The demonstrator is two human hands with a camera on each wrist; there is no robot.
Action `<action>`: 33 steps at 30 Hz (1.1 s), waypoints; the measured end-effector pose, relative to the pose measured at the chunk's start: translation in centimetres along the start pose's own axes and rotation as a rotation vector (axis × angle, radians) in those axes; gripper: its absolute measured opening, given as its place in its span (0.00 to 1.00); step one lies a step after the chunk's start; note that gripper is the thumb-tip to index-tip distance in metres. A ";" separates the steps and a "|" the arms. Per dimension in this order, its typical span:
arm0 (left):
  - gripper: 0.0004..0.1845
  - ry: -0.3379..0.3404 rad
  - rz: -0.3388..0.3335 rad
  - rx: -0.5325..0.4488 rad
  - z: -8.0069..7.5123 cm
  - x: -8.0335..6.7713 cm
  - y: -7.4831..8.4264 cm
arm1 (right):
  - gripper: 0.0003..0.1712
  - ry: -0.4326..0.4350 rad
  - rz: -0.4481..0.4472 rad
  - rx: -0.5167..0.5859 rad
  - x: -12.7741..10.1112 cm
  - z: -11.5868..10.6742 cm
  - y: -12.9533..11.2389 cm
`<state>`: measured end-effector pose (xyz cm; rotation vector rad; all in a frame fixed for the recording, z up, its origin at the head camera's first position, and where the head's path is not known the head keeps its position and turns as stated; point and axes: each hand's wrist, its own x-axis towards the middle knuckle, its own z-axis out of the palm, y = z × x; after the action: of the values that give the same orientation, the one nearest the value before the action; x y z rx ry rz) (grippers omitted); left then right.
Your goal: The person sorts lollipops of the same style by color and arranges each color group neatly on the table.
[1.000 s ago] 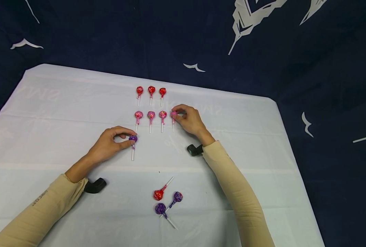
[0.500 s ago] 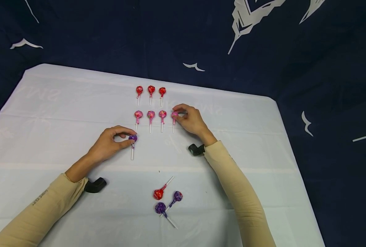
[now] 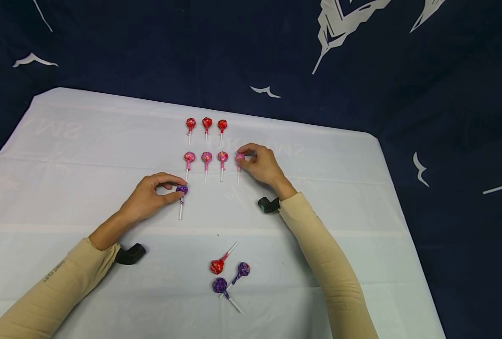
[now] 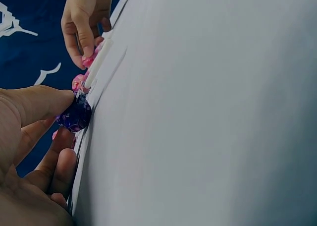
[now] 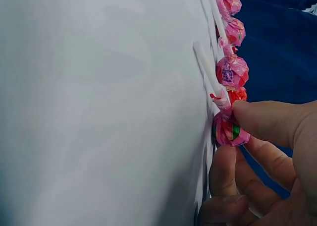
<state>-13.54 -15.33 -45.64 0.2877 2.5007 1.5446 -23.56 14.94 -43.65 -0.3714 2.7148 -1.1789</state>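
Candy lies in a loose pile (image 3: 227, 275) nearest. Farther on, the left hand (image 3: 149, 200) pinches a purple lollipop (image 3: 181, 190), starting a new row. The right hand (image 3: 261, 165) pinches a pink lollipop (image 3: 239, 158), lining it up beside 3 pink ones (image 3: 206, 157). 3 red ones (image 3: 206, 124) lie farthest.

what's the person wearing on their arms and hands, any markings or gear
Both arms wear long, close-fitting tan sleeves ending at the wrists; the left sleeve has small dark lettering near the forearm, too small to read. The left hand and right hand are bare. A black device sits under each wrist.
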 end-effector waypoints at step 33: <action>0.13 0.008 0.015 0.014 0.3 0.2 -0.5 | 0.22 0.074 -0.002 -0.023 -3.6 -1.9 -1.1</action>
<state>-13.65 -15.22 -46.20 0.3039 2.5219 1.5376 -20.36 16.56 -41.38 -0.3404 2.7940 -1.1854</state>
